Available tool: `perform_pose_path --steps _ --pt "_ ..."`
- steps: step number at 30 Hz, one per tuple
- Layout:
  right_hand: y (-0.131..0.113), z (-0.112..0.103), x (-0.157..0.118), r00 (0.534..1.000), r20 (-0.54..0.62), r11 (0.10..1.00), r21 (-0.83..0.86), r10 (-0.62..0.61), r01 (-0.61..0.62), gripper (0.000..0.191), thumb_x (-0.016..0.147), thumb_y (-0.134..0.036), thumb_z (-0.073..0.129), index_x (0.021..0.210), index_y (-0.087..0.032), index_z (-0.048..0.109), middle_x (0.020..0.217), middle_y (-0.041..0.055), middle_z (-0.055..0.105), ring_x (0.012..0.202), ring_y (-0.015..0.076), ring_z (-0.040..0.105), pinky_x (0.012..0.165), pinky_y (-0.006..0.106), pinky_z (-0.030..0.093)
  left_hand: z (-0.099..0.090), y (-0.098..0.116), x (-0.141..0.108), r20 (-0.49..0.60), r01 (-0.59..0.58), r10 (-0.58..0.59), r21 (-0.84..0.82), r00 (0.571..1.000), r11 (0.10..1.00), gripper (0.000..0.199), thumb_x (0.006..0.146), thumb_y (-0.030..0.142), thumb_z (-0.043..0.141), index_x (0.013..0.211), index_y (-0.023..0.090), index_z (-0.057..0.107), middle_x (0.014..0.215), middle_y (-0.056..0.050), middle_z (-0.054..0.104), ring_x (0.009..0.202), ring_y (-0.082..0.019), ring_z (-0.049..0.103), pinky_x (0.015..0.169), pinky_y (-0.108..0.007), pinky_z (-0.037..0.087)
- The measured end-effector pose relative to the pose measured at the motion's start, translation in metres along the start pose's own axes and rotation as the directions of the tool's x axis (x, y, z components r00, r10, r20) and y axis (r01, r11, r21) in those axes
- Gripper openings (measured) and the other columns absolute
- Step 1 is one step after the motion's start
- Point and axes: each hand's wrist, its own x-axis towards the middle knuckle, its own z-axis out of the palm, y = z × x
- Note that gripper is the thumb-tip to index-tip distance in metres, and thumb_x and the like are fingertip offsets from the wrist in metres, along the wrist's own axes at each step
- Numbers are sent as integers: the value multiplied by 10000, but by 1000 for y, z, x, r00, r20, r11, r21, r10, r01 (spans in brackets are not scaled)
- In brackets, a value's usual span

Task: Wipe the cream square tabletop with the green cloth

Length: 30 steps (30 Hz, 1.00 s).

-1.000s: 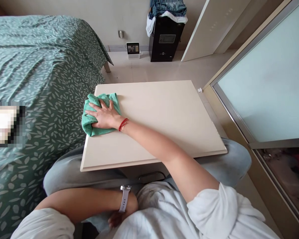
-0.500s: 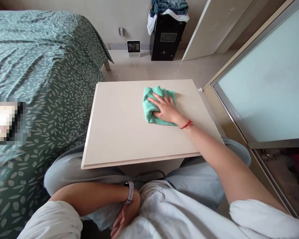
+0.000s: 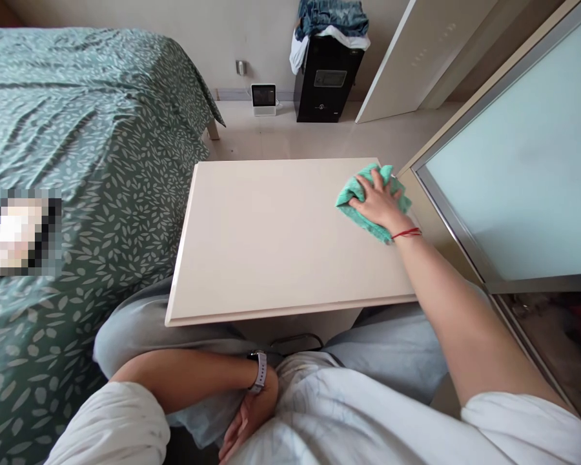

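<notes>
A green cloth lies bunched on the far right corner of a cream-white tabletop. Spread over it is my right hand, pressing it down with the fingers bent into its folds; a red string circles that wrist. Part of the cloth reaches the table's right edge. My left hand rests in my lap, below the table's near edge, with a watch on the wrist. Its fingers are loosely extended, and nothing shows in them.
To the left stands a bed with a green leaf-patterned cover. Beyond the table are a small screen device on the floor and a black cabinet topped with clothes. A frosted sliding door stands close on the right.
My right hand has moved the cloth to the right across the tabletop, from right of centre to the right edge. The left hand stays in my lap.
</notes>
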Motion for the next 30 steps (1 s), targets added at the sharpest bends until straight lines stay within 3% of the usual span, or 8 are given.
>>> perform_pose_path --steps 2,9,13,16,18,24,28,30 --pt "-33 2 2 995 40 995 -32 -96 98 923 1159 -545 628 2015 -242 468 2162 188 174 1947 653 201 1468 1000 241 5 1 -2 -147 -69 66 -14 987 998 731 1079 13 277 1422 216 890 1034 -55 955 840 -316 876 676 -338 660" --pt "-186 27 -16 859 125 868 64 -497 493 981 1132 -494 785 2027 -246 469 2164 199 131 1965 654 128 1475 1024 132 -4 20 1 -7 26 -26 124 1000 992 698 1124 35 249 1497 129 831 1077 -147 953 1031 -377 899 789 -457 734" --pt "-265 42 -26 735 119 744 140 -667 653 958 1124 -483 827 2004 -273 515 2163 187 165 1974 636 99 1503 989 102 0 7 -1 -80 182 -186 -54 979 982 733 1213 132 164 1217 147 897 1070 -157 946 1040 -373 894 812 -480 740" --pt "-311 49 -24 666 108 674 160 -738 721 894 1128 -442 818 1971 -281 566 2159 177 204 1973 631 108 1502 987 113 4 -10 -4 -220 18 -60 -187 974 982 642 1211 99 278 1168 200 911 986 -71 941 836 -317 872 678 -331 666" --pt "-335 51 -17 631 109 640 163 -768 751 847 1151 -415 771 1963 -273 574 2160 161 217 1975 617 116 1508 976 124 4 -17 -7 -132 83 -113 -215 985 973 746 1212 98 180 1246 238 912 1080 -70 958 970 -311 889 765 -376 702" --pt "-367 51 31 647 114 654 218 -754 724 882 1096 -482 705 1929 -211 606 2167 100 220 1959 603 144 1519 934 78 -7 -33 -14 -46 -4 7 73 999 997 779 1140 29 157 1552 176 801 1106 -113 962 1051 -350 906 804 -455 758" --pt "-351 48 66 742 78 737 229 -666 636 1081 994 -735 596 1962 -259 535 2141 -8 331 1890 631 220 1471 929 67 -9 -51 -18 144 -309 274 407 951 860 845 994 -113 235 1675 105 685 1099 -107 958 942 -322 916 764 -381 744" --pt "-329 46 77 790 59 783 197 -610 590 1103 989 -743 566 1975 -250 528 2122 44 382 1873 617 286 1466 925 110 -6 -52 -19 87 -284 273 416 958 864 830 976 -105 243 1624 86 725 1051 -126 950 933 -349 912 730 -394 737"
